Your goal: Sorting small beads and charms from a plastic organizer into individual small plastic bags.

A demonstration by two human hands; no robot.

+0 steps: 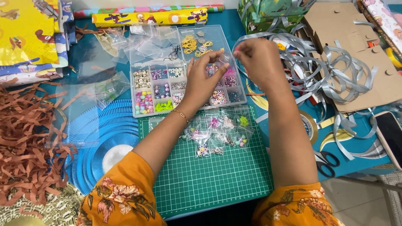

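A home craft table: green cutting mat (209, 175), bead box (184, 79), wrapping-paper rolls (150, 17), ribbon (335, 71).

The left hand (204, 79) covers several compartments of the clear bead organiser box (184, 69), so their contents cannot be told. Whatever the right hand (257, 58) pinches at its fingertips is too small to make out. The beads in the small clear bags (217, 134) are too tiny to identify one by one. The smartphone (391, 136) is cut off by the right edge, and the scissors (327, 162) show only their handles beneath the right forearm. The brown paper shreds (29, 138) run off the left edge.
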